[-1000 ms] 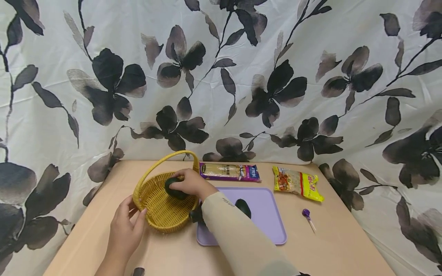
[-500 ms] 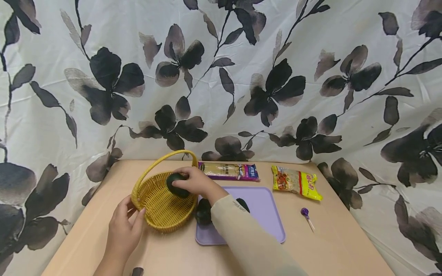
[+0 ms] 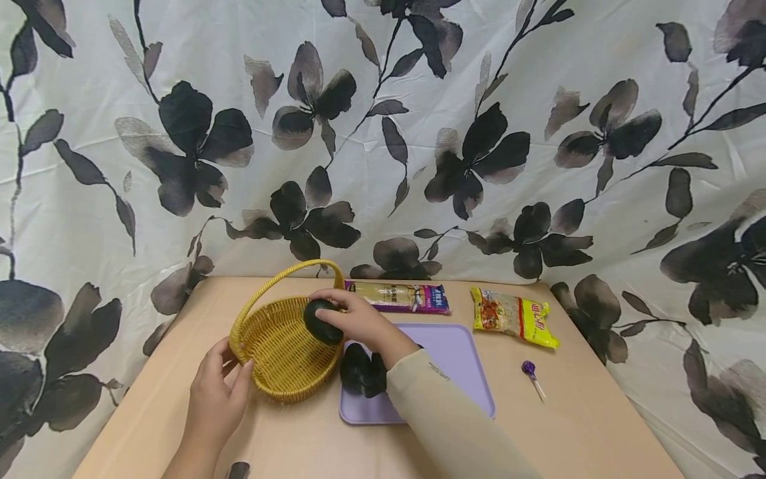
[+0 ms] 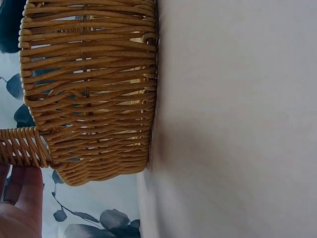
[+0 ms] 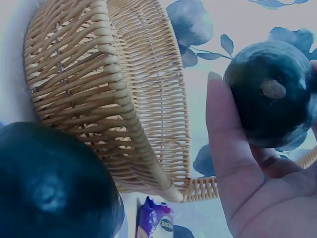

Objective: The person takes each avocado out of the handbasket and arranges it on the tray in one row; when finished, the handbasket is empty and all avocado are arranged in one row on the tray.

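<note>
My right hand (image 3: 362, 322) grips a dark green avocado (image 3: 320, 324) over the right rim of a yellow wicker basket (image 3: 281, 366). In the right wrist view the avocado (image 5: 267, 111) shows its stem scar, with thumb and fingers around it. No other item shows inside the basket. My left hand (image 3: 218, 392) pinches the basket's left side, at the foot of its arched handle (image 4: 22, 146). A second dark avocado (image 3: 354, 367) lies at the left of the lilac tray (image 3: 457, 346); the right sleeve covers much of the tray.
Behind the tray lies a purple noodle packet (image 3: 397, 297). A yellow food bag (image 3: 513, 318) and a purple lollipop (image 3: 532, 379) lie to the right on the table (image 3: 574, 426). A floral cloth (image 3: 383, 133) hangs along the back edge. A small dark object (image 3: 239, 470) sits at the front.
My right hand has moved right with the avocado, from above the basket's inside to its right rim. The left hand keeps its hold, and the basket stays in place.
</note>
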`<state>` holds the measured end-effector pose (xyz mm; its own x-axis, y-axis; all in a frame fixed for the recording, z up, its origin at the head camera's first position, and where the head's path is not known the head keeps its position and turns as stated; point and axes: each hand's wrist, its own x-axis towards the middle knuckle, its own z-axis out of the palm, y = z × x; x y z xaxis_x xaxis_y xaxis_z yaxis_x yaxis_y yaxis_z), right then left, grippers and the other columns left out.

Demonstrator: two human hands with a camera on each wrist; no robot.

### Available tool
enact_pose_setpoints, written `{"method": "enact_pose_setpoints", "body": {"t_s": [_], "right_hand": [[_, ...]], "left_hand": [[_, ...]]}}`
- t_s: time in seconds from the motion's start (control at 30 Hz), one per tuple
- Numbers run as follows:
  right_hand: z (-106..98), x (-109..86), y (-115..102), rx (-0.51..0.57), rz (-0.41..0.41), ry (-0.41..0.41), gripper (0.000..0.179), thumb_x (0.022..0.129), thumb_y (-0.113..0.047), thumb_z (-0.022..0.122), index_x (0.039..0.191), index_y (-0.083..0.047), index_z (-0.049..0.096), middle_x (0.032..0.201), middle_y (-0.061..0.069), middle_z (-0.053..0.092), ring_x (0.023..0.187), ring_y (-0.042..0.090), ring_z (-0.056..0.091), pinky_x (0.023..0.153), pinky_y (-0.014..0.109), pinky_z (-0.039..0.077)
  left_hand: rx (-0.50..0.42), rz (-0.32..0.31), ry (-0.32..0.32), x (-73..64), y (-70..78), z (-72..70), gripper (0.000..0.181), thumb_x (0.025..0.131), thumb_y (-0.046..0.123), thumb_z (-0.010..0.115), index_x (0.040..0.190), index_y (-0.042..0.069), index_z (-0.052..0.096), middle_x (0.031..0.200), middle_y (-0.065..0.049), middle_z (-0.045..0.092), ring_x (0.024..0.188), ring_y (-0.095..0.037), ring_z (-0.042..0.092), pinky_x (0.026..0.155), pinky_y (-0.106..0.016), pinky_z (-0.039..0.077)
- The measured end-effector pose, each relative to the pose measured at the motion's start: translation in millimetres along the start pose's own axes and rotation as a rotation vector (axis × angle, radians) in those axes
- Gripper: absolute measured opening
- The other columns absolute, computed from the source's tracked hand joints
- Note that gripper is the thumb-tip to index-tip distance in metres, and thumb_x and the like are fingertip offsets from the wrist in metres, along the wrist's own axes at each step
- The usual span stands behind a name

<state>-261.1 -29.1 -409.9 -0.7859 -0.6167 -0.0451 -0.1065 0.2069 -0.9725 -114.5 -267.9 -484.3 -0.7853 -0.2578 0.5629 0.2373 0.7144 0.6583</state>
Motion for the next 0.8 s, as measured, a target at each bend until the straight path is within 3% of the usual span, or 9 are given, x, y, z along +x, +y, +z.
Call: {"method": "enact_pose_setpoints", "body": {"t_s": [0.23,0.4,0.57,0.8], "right_hand": [[-11,-14.5,5,0.055,-0.004,0.030,0.037,0.099,-0.027,0.071,0.136,-0.029,0.066,0.127,0.009,0.061,0.109,0.026,0.065,0.073,0.045,0.069],[-21,-26.4,12,-0.006,-0.010,0.087,0.049,0.090,-0.026,0.081,0.136,-0.033,0.065,0.134,0.008,0.059,0.111,0.029,0.064,0.073,0.041,0.068],[-33,-40.0,21,-0.037,-0.021,0.124,0.052,0.089,-0.025,0.081,0.137,-0.032,0.064,0.141,0.008,0.056,0.107,0.031,0.067,0.070,0.039,0.067],[-49,-53.7,35,-0.103,-0.074,0.168,0.051,0.090,-0.023,0.081,0.136,-0.037,0.065,0.139,0.000,0.062,0.108,0.025,0.067,0.090,0.038,0.065]], "left_hand": [[0.006,-0.003,-0.004,0.9,1.7,-0.1,0.055,0.096,0.001,0.068,0.145,-0.003,0.043,0.133,-0.019,0.057,0.123,-0.037,0.060,0.102,0.006,0.034],[0.008,-0.008,-0.002,0.8,3.2,-0.6,0.054,0.096,0.002,0.068,0.145,-0.003,0.043,0.133,-0.019,0.057,0.123,-0.037,0.060,0.102,0.007,0.034],[0.017,-0.013,-0.001,0.4,4.6,-0.5,0.053,0.097,0.002,0.067,0.144,-0.004,0.044,0.132,-0.018,0.057,0.122,-0.037,0.060,0.101,0.008,0.033],[0.020,-0.038,0.008,0.0,3.6,-0.4,0.055,0.095,0.001,0.069,0.144,-0.003,0.044,0.129,-0.018,0.058,0.120,-0.038,0.061,0.101,0.007,0.035]]}}
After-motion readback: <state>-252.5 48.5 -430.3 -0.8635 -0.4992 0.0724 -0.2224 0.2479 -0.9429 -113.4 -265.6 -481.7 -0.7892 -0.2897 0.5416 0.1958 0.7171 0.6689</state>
